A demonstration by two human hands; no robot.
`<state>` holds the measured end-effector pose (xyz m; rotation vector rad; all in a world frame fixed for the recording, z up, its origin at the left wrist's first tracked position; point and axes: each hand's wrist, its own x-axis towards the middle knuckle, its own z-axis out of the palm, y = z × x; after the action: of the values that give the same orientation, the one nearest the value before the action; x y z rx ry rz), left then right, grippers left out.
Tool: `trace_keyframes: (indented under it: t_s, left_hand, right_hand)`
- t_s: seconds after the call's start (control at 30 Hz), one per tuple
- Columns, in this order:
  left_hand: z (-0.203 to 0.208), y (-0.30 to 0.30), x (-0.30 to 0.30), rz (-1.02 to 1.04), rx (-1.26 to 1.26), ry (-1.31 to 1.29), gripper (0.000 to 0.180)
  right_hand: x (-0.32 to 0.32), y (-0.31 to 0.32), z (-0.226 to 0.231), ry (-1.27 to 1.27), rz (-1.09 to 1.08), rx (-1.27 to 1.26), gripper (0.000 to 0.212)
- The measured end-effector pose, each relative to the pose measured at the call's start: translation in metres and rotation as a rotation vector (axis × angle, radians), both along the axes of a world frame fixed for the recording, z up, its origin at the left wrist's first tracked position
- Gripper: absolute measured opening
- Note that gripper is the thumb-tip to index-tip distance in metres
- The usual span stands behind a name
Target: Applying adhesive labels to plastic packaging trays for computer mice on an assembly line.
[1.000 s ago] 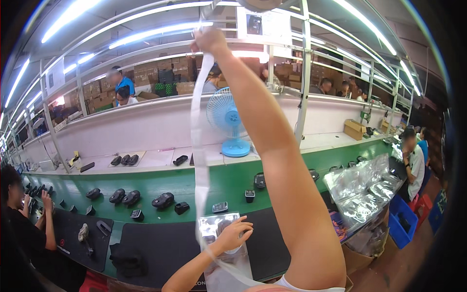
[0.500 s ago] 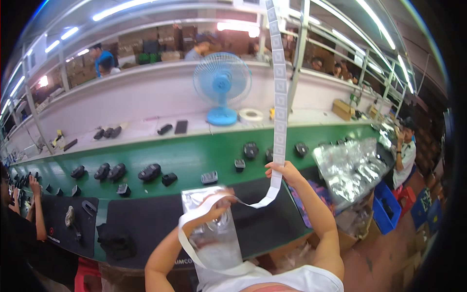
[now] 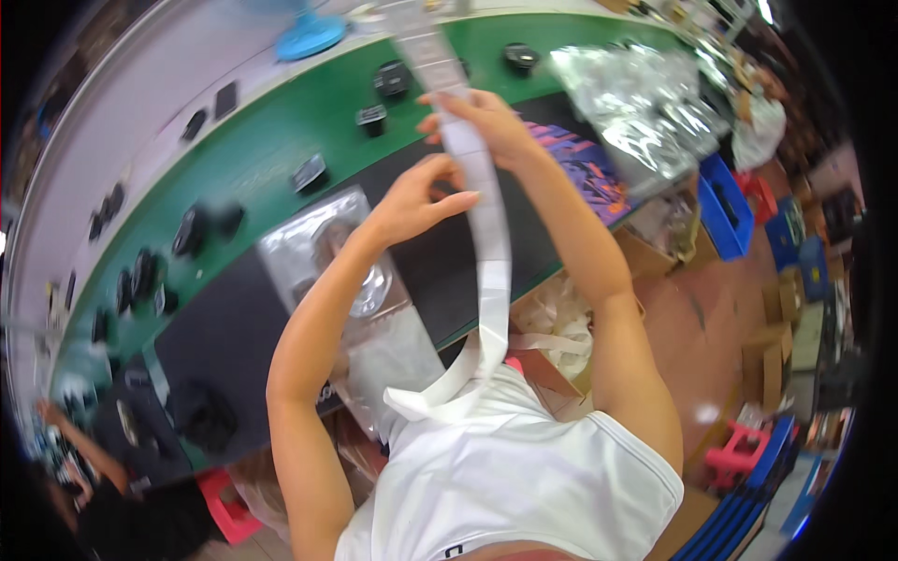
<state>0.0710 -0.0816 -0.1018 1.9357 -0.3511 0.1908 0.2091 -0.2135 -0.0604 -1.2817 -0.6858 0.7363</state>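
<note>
A long strip of white labels [image 3: 490, 229] hangs down from the upper edge across the middle, its lower end curling over my white shirt. My right hand [image 3: 491, 126] is closed around the strip high up, fingers showing at its left edge. Lower, my left hand [image 3: 416, 201] is curved beside the strip, finger and thumb apart, the thumb tip at the strip's edge. Below my left forearm lies a shiny silver bag [image 3: 323, 238] on the black mat [image 3: 234, 323]. Near my hands on the green bench are a small black device [image 3: 371, 118] and another pale-topped device [image 3: 309, 173].
Silver bags [image 3: 636, 107] are piled at the far right, beside a purple patterned sheet [image 3: 580, 168]. A blue bin [image 3: 725, 210] and cardboard boxes stand right of the bench. Several black devices line the green surface [image 3: 253, 140]. Another person's arm [image 3: 84, 444] shows at lower left.
The view has tilted downward and turned. My left hand has come up beside the strip, below my right hand. The strip's lower loop has dropped from my left forearm and now hangs down the middle.
</note>
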Motion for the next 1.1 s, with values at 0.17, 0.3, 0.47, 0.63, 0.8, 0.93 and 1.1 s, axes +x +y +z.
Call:
trace_keyframes:
  t_s: [0.17,0.3,0.47,0.63,0.8,0.93,1.1]
  left_hand:
    - [-0.007,0.012,-0.012,-0.056,-0.182,0.187,0.026]
    - [-0.002,0.012,-0.012,0.258,-0.229,0.037,0.043]
    - [-0.005,0.017,0.0,0.313,-0.376,-0.061,0.041]
    - [-0.01,0.016,0.0,0.272,-0.24,0.016,0.041]
    - [-0.01,0.039,-0.002,0.367,-0.194,-0.018,0.042]
    - [0.005,0.019,-0.018,0.049,-0.126,0.068,0.044]
    - [-0.007,0.009,0.0,-0.308,0.153,0.184,0.047]
  right_hand:
    - [-0.008,0.021,-0.027,0.003,-0.07,0.21,0.039]
    - [-0.04,-0.007,-0.048,-0.122,-0.338,0.135,0.055]
    - [-0.1,-0.065,-0.061,-0.001,-0.095,-0.08,0.044]
    - [-0.11,-0.106,-0.066,-0.366,-0.28,-0.325,0.058]
    - [-0.097,-0.132,-0.066,-0.463,-0.351,-0.173,0.048]
    - [-0.121,-0.122,-0.065,-0.454,-0.673,-0.213,0.038]
    - [-0.146,-0.087,-0.075,-0.193,-0.562,0.005,0.021]
